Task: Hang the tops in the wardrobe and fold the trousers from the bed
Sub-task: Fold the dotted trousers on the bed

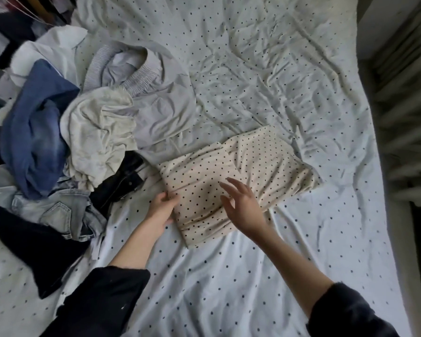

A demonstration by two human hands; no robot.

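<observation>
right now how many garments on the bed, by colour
cream dotted, partly folded: 1
grey, elastic waist: 1
off-white: 1
white: 1
blue: 1
pale denim: 1
black: 2
total: 8, as far as the pile shows

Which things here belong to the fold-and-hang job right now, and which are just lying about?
In the job:
cream dotted trousers, part folded
left hand, gripping their left edge
right hand, open over them
pile of unsorted clothes
grey garment, spread flat

Lying about:
dotted bedsheet
curtain
</observation>
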